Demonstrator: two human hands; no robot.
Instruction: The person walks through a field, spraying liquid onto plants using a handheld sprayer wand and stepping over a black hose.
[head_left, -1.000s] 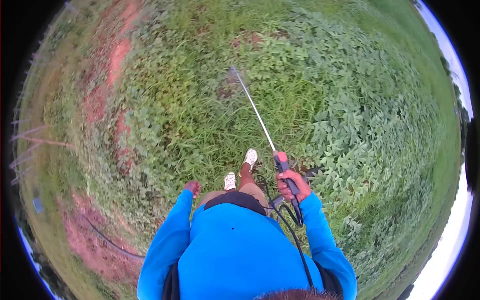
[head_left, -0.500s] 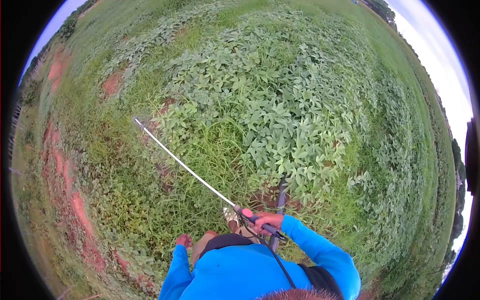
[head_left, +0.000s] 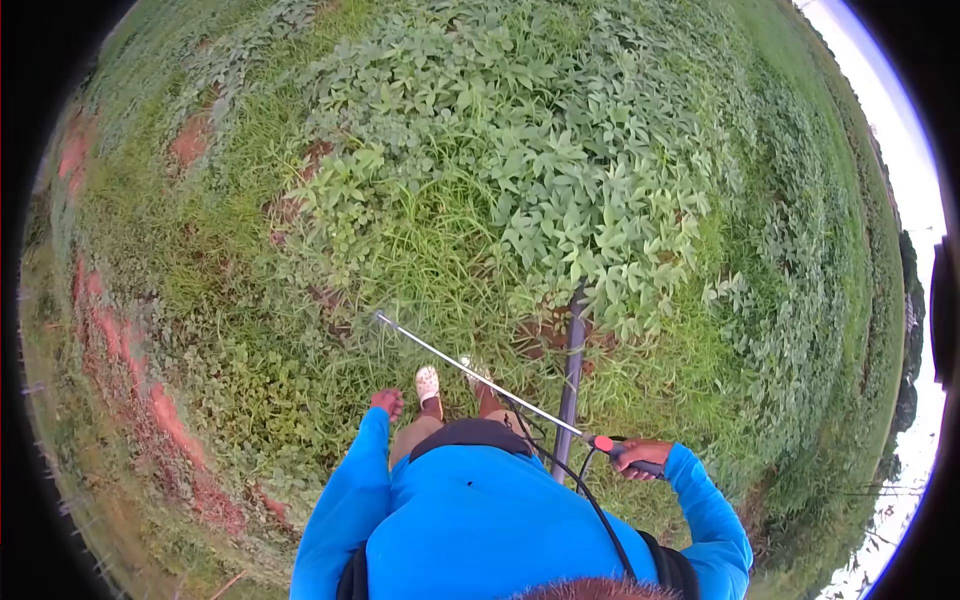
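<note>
My right hand (head_left: 640, 458) is wrapped round the dark grip of a sprayer wand (head_left: 480, 376), out to the right of my body. Its long pale lance slants up and left across my front, above the grass, and its tip lies ahead of my feet. From the handle a black hose (head_left: 590, 500) loops back towards my shoulder. Beside my left hip hangs my left hand (head_left: 388, 403), its fingers curled in and nothing visible in them. Low grass and weeds lie beneath it.
A thick dark pipe (head_left: 573, 370) runs along the ground just right of my feet, under the lance. Broad-leaved plants (head_left: 600, 220) grow densely ahead and to the right. Tall grass (head_left: 440, 235) stands in front, and bare red soil (head_left: 165, 415) shows at left.
My right hand has swung out to the right, drawing the wand back so its tip sits nearer my feet. My left hand has risen slightly, still curled. Both shoes now show.
</note>
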